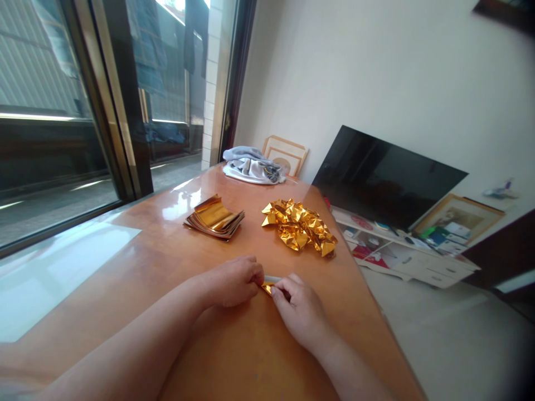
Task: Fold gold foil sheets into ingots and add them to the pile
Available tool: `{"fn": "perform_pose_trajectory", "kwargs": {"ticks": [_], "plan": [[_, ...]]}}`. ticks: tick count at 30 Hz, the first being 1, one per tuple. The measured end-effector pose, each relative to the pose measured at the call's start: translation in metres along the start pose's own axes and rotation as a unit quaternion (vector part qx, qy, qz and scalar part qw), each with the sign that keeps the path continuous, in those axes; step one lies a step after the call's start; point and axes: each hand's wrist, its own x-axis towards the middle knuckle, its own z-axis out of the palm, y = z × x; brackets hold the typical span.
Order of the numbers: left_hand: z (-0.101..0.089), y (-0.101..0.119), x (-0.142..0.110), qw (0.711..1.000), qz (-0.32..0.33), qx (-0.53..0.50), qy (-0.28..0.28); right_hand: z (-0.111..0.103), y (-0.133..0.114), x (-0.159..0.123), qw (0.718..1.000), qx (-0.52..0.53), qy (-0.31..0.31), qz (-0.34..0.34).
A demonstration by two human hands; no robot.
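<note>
Between both hands (267,284), gold foil piece (268,287); any lettering seemingly too small

On table (234,356): stack of sheets (215,217), left; heap of folded pieces (298,225), right; single piece (268,287), nearer than both; cloth bundle (253,167), far end. Behind bundle: frame (286,153). Left of table: window (45,122). Beyond table, right: television (387,175), above cabinet (405,250).

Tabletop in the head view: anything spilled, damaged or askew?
Nothing looks spilled or damaged. Only the gold sheets beyond the left hand look askew, their edges fanned and curled rather than squared up.
</note>
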Motion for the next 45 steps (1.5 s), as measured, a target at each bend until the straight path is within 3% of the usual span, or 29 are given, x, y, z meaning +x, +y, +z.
{"fn": "perform_pose_trajectory", "kwargs": {"ticks": [10, 22, 31, 40, 45], "plan": [[0.004, 0.004, 0.004, 0.999, -0.022, 0.021, 0.021, 0.008, 0.005, 0.006, 0.999, -0.011, 0.029, 0.036], [0.014, 0.01, 0.009, 0.995, -0.065, 0.058, 0.056, 0.01, 0.005, 0.007, 0.999, -0.027, 0.033, 0.029], [0.01, 0.017, 0.009, 0.992, -0.079, 0.086, 0.046, 0.014, 0.008, 0.005, 0.998, 0.011, 0.057, 0.03], [0.013, 0.017, 0.01, 0.991, -0.082, 0.098, 0.047, -0.002, 0.008, -0.003, 1.0, 0.003, -0.005, -0.027], [0.014, 0.016, 0.011, 0.991, -0.085, 0.096, 0.045, -0.009, 0.004, -0.013, 0.996, -0.07, -0.033, -0.05]]}}
